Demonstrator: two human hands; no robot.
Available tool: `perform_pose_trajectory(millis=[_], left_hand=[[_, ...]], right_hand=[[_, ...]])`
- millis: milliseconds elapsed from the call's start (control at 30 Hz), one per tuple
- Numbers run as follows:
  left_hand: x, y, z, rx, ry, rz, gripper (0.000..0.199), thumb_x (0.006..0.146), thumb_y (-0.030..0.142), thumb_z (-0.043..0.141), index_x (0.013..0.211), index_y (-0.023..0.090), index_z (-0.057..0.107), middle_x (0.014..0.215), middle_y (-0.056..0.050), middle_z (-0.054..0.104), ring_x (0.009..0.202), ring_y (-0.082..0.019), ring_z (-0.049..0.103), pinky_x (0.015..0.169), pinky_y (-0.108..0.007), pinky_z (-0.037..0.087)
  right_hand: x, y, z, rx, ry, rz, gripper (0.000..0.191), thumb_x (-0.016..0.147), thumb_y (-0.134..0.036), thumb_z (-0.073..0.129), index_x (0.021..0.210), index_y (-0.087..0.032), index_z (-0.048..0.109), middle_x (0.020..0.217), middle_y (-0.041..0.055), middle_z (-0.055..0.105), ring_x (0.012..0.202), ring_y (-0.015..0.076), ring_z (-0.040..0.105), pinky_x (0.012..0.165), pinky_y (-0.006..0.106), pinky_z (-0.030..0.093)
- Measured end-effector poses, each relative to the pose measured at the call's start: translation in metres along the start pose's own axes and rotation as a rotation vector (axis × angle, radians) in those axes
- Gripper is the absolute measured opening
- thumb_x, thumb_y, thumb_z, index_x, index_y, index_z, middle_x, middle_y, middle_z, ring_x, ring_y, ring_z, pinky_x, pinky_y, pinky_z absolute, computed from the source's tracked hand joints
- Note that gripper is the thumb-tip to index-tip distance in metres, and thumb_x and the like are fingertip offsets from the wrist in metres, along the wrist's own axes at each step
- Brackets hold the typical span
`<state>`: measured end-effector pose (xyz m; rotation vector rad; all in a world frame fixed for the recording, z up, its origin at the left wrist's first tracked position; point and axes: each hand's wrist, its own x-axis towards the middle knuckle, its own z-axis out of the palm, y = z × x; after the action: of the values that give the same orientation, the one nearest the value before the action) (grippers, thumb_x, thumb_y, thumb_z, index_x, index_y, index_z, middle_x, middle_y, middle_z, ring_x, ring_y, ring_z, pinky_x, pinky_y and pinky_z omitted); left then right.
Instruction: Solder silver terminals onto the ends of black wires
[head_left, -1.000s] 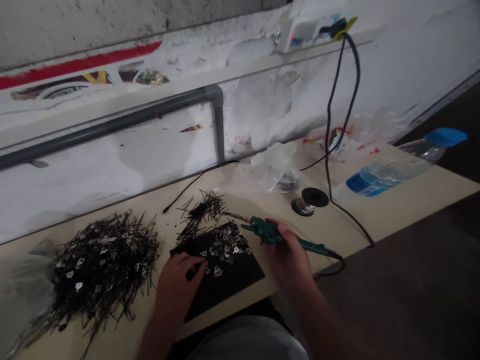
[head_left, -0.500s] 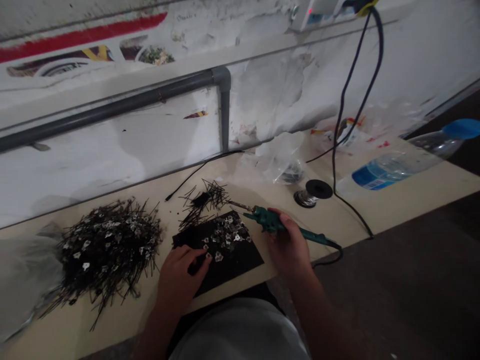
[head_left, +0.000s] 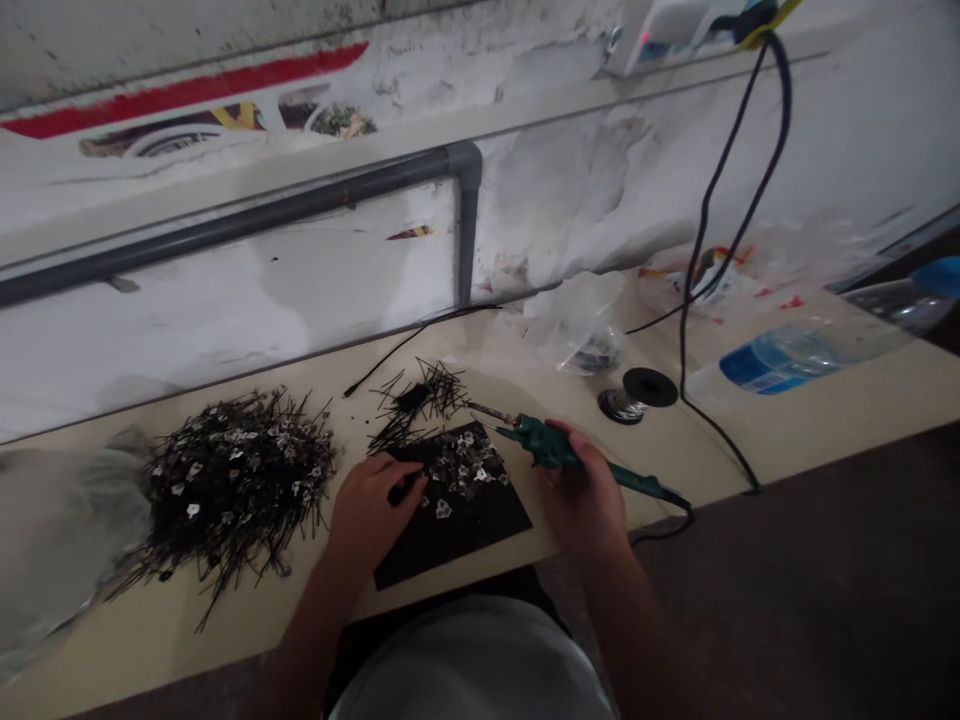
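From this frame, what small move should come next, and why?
Probably the left hand, beside the small metal pieces, should slide one clear: most lie bunched on the black mat, and the right hand is occupied holding the green soldering iron.

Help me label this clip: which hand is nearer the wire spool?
Right: the right hand, holding the soldering iron, is in front and slightly left of the wire spool. The left hand is farther left, by the black mat.
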<state>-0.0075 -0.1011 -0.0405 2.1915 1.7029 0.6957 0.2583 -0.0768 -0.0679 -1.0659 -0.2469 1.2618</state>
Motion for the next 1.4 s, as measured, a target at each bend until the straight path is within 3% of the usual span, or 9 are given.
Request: perform_pose_trajectory(millis=[133, 300, 433, 600, 700, 900, 1100, 1400], left_hand=[[0.011, -0.005, 0.0, 0.01, -0.085, 0.006, 0.009, 0.096, 0.021, 0.077, 0.096, 0.027, 0.083, 0.088, 0.0, 0.076, 0.089, -0.021, 0.072, 0.082, -0.032, 0.053], [0.009, -0.006, -0.003, 0.015, -0.12, -0.026, 0.01, 0.099, 0.027, 0.074, 0.1, 0.027, 0.084, 0.084, 0.0, 0.074, 0.083, -0.02, 0.071, 0.077, -0.031, 0.053], [0.01, -0.008, -0.004, 0.017, -0.133, -0.04, 0.009, 0.098, 0.027, 0.075, 0.098, 0.028, 0.084, 0.087, 0.0, 0.076, 0.086, -0.021, 0.072, 0.079, -0.031, 0.053], [0.01, -0.01, -0.004, 0.031, -0.109, -0.05, 0.016, 0.101, 0.033, 0.071, 0.095, 0.027, 0.084, 0.085, -0.001, 0.075, 0.084, -0.021, 0.072, 0.077, -0.031, 0.054], [0.005, -0.009, -0.005, 0.021, -0.063, -0.048, 0.022, 0.104, 0.039, 0.066, 0.102, 0.026, 0.084, 0.086, -0.003, 0.074, 0.083, -0.021, 0.072, 0.078, -0.032, 0.055], [-0.015, -0.002, -0.002, 0.021, 0.034, -0.032, 0.026, 0.105, 0.042, 0.064, 0.104, 0.024, 0.082, 0.081, -0.002, 0.067, 0.076, -0.02, 0.068, 0.076, -0.032, 0.056], [-0.02, 0.001, 0.008, 0.028, 0.025, -0.006, 0.028, 0.108, 0.034, 0.058, 0.099, 0.023, 0.082, 0.077, -0.002, 0.066, 0.076, -0.019, 0.069, 0.071, -0.031, 0.054], [-0.003, -0.011, -0.005, 0.021, -0.024, 0.037, 0.02, 0.105, 0.032, 0.063, 0.109, 0.025, 0.081, 0.086, -0.003, 0.071, 0.079, -0.019, 0.07, 0.075, -0.031, 0.057]], right_hand=[[-0.002, -0.001, 0.0, 0.007, -0.011, 0.005, 0.047, 0.063, -0.055, 0.095, 0.093, -0.021, 0.083, 0.078, -0.0007, 0.067, 0.063, 0.0102, 0.049, 0.056, 0.026, 0.042], [-0.002, -0.001, 0.0, 0.013, -0.013, 0.005, 0.047, 0.063, -0.054, 0.095, 0.094, -0.021, 0.083, 0.07, -0.0024, 0.061, 0.062, 0.0095, 0.048, 0.052, 0.024, 0.038], [-0.001, -0.001, 0.001, 0.008, -0.014, -0.001, 0.045, 0.065, -0.053, 0.094, 0.093, -0.021, 0.083, 0.079, 0.0008, 0.069, 0.071, 0.0139, 0.057, 0.059, 0.028, 0.045], [-0.004, -0.001, 0.003, 0.01, 0.008, -0.003, 0.044, 0.064, -0.054, 0.093, 0.093, -0.022, 0.084, 0.083, 0.0016, 0.071, 0.072, 0.0143, 0.058, 0.06, 0.028, 0.046], [-0.006, -0.002, 0.005, 0.01, 0.022, -0.007, 0.041, 0.066, -0.053, 0.092, 0.092, -0.022, 0.084, 0.081, 0.0009, 0.071, 0.068, 0.0126, 0.054, 0.057, 0.027, 0.042], [-0.006, -0.005, 0.006, 0.007, 0.02, 0.024, 0.045, 0.061, -0.055, 0.095, 0.091, -0.022, 0.084, 0.085, 0.0027, 0.074, 0.076, 0.016, 0.062, 0.062, 0.029, 0.048], [-0.007, -0.005, 0.003, -0.006, 0.018, 0.038, 0.044, 0.063, -0.056, 0.094, 0.093, -0.025, 0.083, 0.082, 0.001, 0.073, 0.071, 0.0151, 0.061, 0.061, 0.029, 0.047], [-0.006, -0.003, 0.002, 0.0, 0.016, 0.011, 0.043, 0.068, -0.054, 0.091, 0.096, -0.023, 0.082, 0.086, 0.0025, 0.074, 0.077, 0.0176, 0.064, 0.068, 0.033, 0.05]])
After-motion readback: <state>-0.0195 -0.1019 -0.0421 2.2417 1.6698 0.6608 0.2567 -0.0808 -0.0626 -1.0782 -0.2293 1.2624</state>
